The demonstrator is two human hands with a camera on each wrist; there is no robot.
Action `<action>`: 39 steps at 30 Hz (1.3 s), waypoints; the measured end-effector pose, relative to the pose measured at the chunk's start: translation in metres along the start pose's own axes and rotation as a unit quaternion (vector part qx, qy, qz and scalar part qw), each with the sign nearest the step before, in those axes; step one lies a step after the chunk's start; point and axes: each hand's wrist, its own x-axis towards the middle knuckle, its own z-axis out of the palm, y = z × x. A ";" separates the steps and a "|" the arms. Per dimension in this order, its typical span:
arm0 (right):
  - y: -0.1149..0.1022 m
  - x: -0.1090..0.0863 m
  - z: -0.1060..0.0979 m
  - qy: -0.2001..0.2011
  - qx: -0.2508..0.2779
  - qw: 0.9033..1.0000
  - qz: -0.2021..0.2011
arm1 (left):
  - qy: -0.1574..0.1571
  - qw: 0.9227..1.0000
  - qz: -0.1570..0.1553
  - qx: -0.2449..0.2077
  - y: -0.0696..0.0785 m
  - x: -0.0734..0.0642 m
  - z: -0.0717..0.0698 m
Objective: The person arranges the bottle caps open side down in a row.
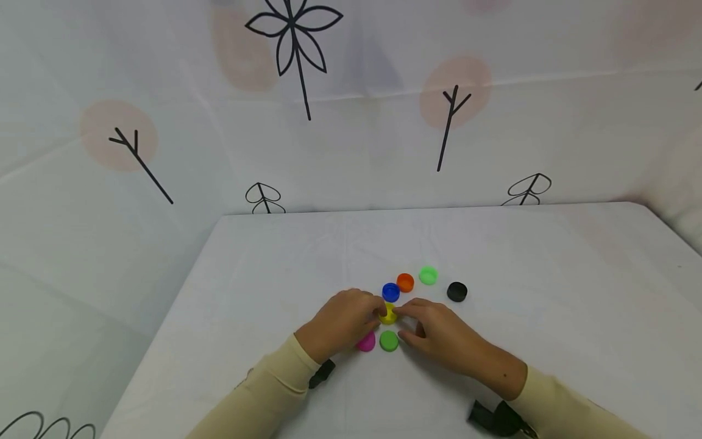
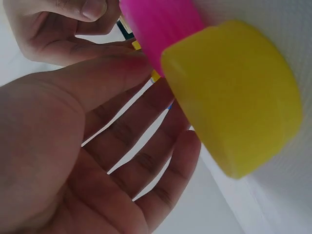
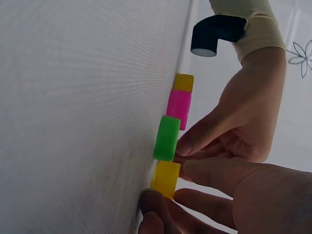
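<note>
A yellow bottle cap (image 1: 388,314) lies on the white table between both hands. My left hand (image 1: 342,320) touches its left side with a fingertip. From the right, my right hand (image 1: 444,335) reaches the same cap with its index fingertip, while its thumb is beside a green cap (image 1: 389,341). A pink cap (image 1: 366,342) is partly under the left hand. Close to the left wrist camera stands a second yellow cap (image 2: 234,97), hidden in the head view. Beyond the hands are a blue cap (image 1: 391,292) and an orange cap (image 1: 405,282).
A light green cap (image 1: 428,275) and a black cap (image 1: 457,291) lie farther back on the white-covered table (image 1: 285,256). A patterned cloth (image 1: 362,152) hangs behind the table. Black wrist devices show under both sleeves.
</note>
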 end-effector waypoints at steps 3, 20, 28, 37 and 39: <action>-0.001 0.000 0.000 0.006 -0.004 1.000 0.003 | 0.009 1.000 0.000 0.004 0.001 0.001 0.000; -0.006 -0.003 -0.005 0.079 0.001 0.997 -0.003 | 0.021 0.995 0.033 -0.092 -0.004 -0.006 -0.019; -0.008 -0.005 -0.008 0.137 0.023 0.990 -0.031 | 0.027 0.994 0.044 -0.101 -0.001 -0.010 -0.029; -0.005 -0.003 -0.015 0.133 0.052 0.988 -0.059 | 0.044 0.993 0.068 -0.087 0.005 -0.014 -0.039; -0.005 -0.002 -0.017 0.127 0.063 0.988 -0.060 | 0.048 0.993 0.072 -0.083 0.005 -0.015 -0.041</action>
